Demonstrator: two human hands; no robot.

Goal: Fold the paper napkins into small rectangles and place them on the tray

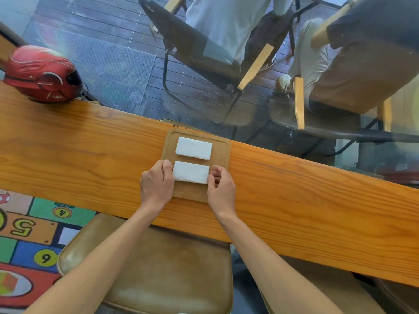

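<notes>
A wooden tray [223, 155] lies on the long wooden counter [294, 189]. Two white napkins folded into small rectangles rest on it. The far napkin [194, 148] lies alone near the tray's back edge. The near napkin [191, 172] sits in the tray's middle, pinched at both short ends: my left hand [156, 183] grips its left end and my right hand [221, 189] grips its right end. Both hands rest low over the tray's front half.
A red helmet [42, 74] stands on the counter's far left end. Beyond the glass pane are black chairs [197, 53] and seated people's legs [229, 21]. A brown padded stool [158, 268] sits below my arms. A colourful numbered mat [34, 234] covers the floor at left.
</notes>
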